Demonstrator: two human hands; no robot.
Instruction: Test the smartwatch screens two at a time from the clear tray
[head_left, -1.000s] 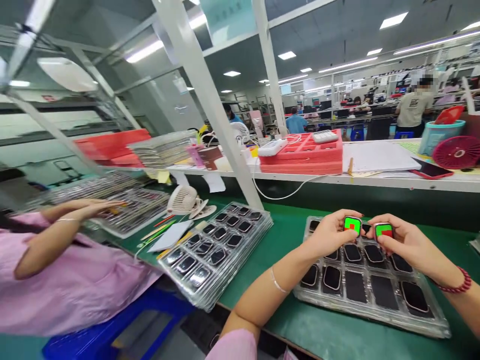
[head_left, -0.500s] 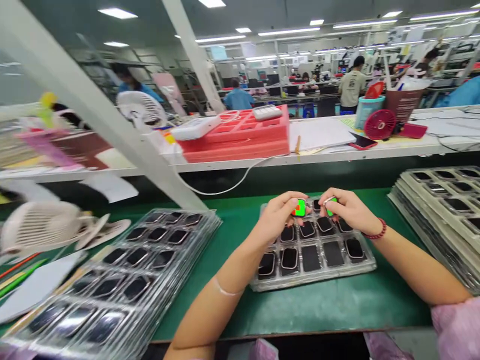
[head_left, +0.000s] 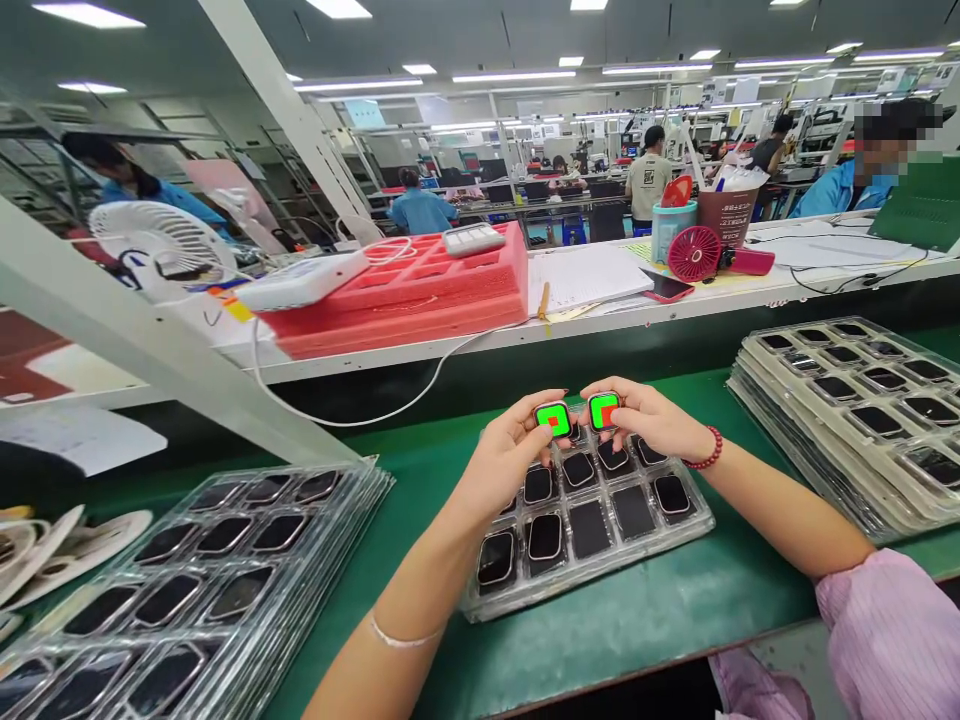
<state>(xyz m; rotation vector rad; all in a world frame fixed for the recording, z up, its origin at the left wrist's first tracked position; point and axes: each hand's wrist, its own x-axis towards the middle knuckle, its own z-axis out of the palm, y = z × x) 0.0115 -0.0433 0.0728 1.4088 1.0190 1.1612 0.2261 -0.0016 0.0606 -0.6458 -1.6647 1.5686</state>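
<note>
My left hand [head_left: 517, 435] is closed on a smartwatch [head_left: 553, 419] whose lit screen is green with a red patch. Close beside it, my right hand [head_left: 634, 412] grips a second smartwatch [head_left: 603, 410] with a similar green and red screen. Both are held up over a clear plastic tray [head_left: 600, 585] on the green bench. Dark-screened smartwatches sit in the tray's compartments, such as one [head_left: 544, 538] in the front row. Two front-row compartments [head_left: 590, 530] hold no watch. My hands hide part of the tray's back rows.
A stack of clear trays [head_left: 315, 570] with dark-screened watches stands at the left, another stack [head_left: 787, 430] at the right. Above the bench runs a shelf with a red foam tray [head_left: 420, 310], a pink fan [head_left: 694, 253] and a hanging white cable [head_left: 360, 422]. Co-workers sit beyond.
The view has swung to the right. My hands have come closer together, and both watches now face me, with the right one's screen fully turned into view.
</note>
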